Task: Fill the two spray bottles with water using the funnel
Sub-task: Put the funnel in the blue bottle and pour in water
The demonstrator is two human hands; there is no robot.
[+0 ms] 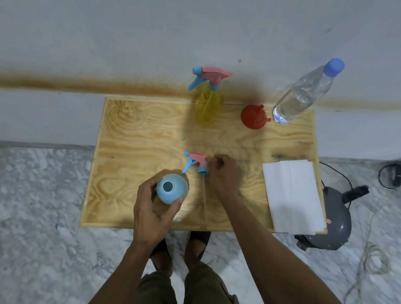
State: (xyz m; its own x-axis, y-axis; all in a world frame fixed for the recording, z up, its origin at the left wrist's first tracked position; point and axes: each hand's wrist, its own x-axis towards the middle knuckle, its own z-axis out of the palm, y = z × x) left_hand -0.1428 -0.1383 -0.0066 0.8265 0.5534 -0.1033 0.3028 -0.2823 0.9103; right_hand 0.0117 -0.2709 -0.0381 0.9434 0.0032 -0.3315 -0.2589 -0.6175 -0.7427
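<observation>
Blue bottle point(172, 192), cap off, mouth open, stands at the board's point(132, 146) 6 o'clock edge; our left hand point(154, 212) is wrapped round it. Just past it at 1 o'clock, our right hand point(224, 175) pinches the loose sprayer point(196, 163), its tube trailing back on the board. Napkins point(292, 196) at 3 o'clock. Far edge, 12 to 2 o'clock: yellow bottle point(209, 104), capped; red funnel point(253, 116); water bottle point(304, 93), capped.

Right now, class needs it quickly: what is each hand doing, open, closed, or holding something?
Left hand: closed around the blue bottle, its neck open.
Right hand: closed on the removed spray head, on the table.
</observation>
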